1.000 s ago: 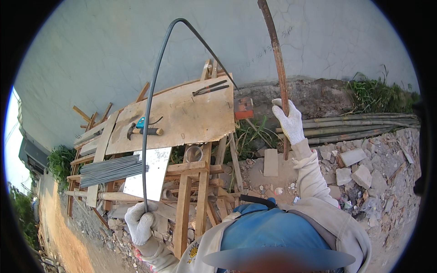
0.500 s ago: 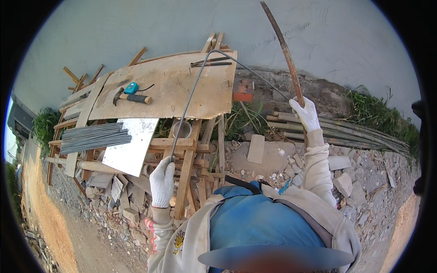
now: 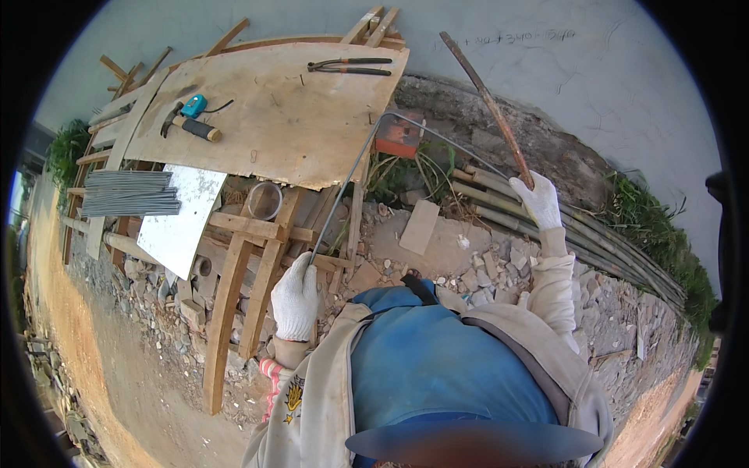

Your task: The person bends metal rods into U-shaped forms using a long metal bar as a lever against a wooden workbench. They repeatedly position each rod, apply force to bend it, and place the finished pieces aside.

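Left hand (image 3: 295, 303): fingers round bent rod (image 3: 349, 186). Right hand (image 3: 540, 203): fingers round bar (image 3: 490, 102). Step, likely: handling both; next calls for steady grips.

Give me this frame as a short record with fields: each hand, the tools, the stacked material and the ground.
left hand: gloved, gripping one end of a bent metal rod
right hand: gloved, gripping a rusty bar that slants up toward the wall
rod's far end: close to the right hand; contact unclear
tools on board: hammer, teal tape measure, pincers
stacked material: bundle of thin rods, partly over a white sheet
ground: rubble, bamboo poles
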Motion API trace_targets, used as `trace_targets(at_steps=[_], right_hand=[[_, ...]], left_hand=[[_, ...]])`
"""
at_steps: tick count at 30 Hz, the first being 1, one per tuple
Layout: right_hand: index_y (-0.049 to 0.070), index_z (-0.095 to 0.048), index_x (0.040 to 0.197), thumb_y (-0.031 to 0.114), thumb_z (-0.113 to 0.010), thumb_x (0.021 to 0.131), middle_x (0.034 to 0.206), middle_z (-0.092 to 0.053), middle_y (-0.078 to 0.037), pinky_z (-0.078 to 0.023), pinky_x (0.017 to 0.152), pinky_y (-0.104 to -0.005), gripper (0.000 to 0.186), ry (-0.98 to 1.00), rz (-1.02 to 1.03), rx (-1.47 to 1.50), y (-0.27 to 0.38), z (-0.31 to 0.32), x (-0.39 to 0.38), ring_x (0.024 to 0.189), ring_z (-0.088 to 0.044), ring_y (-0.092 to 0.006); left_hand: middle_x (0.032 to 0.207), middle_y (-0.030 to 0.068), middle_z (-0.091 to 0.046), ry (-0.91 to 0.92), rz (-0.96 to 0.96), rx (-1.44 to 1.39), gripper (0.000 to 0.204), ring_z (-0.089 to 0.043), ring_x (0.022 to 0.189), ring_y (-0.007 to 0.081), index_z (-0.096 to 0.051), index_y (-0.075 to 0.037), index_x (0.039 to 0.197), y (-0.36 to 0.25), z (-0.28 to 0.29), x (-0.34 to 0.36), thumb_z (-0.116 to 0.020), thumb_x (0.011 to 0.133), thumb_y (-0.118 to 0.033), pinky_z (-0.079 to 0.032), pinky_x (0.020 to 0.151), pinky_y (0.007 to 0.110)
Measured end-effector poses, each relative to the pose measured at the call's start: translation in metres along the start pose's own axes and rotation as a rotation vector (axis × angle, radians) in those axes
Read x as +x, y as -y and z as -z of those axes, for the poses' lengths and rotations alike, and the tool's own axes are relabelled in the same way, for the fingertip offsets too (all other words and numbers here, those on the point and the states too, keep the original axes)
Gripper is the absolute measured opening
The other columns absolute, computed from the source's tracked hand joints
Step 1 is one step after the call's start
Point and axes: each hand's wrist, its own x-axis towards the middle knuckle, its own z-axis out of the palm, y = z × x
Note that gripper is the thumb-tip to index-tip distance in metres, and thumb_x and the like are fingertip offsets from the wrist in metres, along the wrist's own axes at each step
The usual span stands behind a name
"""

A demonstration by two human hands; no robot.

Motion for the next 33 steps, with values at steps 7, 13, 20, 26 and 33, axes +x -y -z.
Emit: trace_targets(at_steps=[7, 13, 20, 26, 33], right_hand=[[0.001, -0.063, 0.086, 0.042, -0.071, 0.094, 0.063, -0.057, -0.009, -0.045, 0.059, -0.0387, 0.042, 0.174, 0.037, 0.045, -0.015, 0.002, 0.025, 0.058, -0.058, -0.0218], [-0.001, -0.064, 0.091, 0.044, -0.072, 0.093, 0.068, -0.058, -0.017, -0.046, 0.062, -0.0402, 0.045, 0.183, -0.017, 0.102, -0.012, -0.003, 0.017, 0.061, -0.058, -0.0299], [0.0, -0.067, 0.096, 0.043, -0.072, 0.094, 0.082, -0.062, -0.024, -0.047, 0.07, -0.0462, 0.043, 0.088, -0.014, -0.016, -0.001, -0.006, -0.01, 0.079, -0.059, -0.0459], [0.0, -0.068, 0.097, 0.042, -0.072, 0.094, 0.083, -0.063, -0.024, -0.047, 0.07, -0.0466, 0.042, 0.073, -0.06, -0.05, 0.005, -0.006, -0.012, 0.079, -0.059, -0.045], [-0.001, -0.066, 0.093, 0.04, -0.074, 0.092, 0.072, -0.057, -0.018, -0.044, 0.063, -0.042, 0.042, 0.097, -0.114, -0.002, -0.001, -0.007, -0.008, 0.064, -0.052, -0.0315]], left_hand=[[0.109, 0.0211, -0.075, -0.004, 0.108, 0.098, 0.028, -0.074, 0.1, 0.0366, -0.073, -0.002, 0.122, -0.026, -0.004, -0.011, -0.064, 0.1, -0.018, -0.057, 0.086, 0.04], [0.102, 0.0169, -0.075, -0.075, 0.064, 0.28, 0.025, -0.073, 0.093, 0.0365, -0.075, -0.008, 0.118, -0.033, -0.002, -0.004, -0.065, 0.099, -0.02, -0.057, 0.08, 0.042], [0.092, 0.0163, -0.073, -0.083, 0.071, 0.336, 0.022, -0.072, 0.083, 0.0376, -0.075, -0.007, 0.105, -0.015, 0.002, 0.022, -0.069, 0.098, -0.026, -0.056, 0.074, 0.042], [0.088, 0.0179, -0.073, -0.035, 0.053, 0.343, 0.021, -0.071, 0.079, 0.0374, -0.076, -0.003, 0.097, 0.005, 0.005, 0.04, -0.069, 0.097, -0.024, -0.054, 0.07, 0.041], [0.085, 0.0145, -0.072, -0.024, 0.022, 0.366, 0.02, -0.07, 0.077, 0.036, -0.075, -0.007, 0.094, 0.023, 0.029, 0.066, -0.072, 0.095, -0.027, -0.054, 0.068, 0.041]])
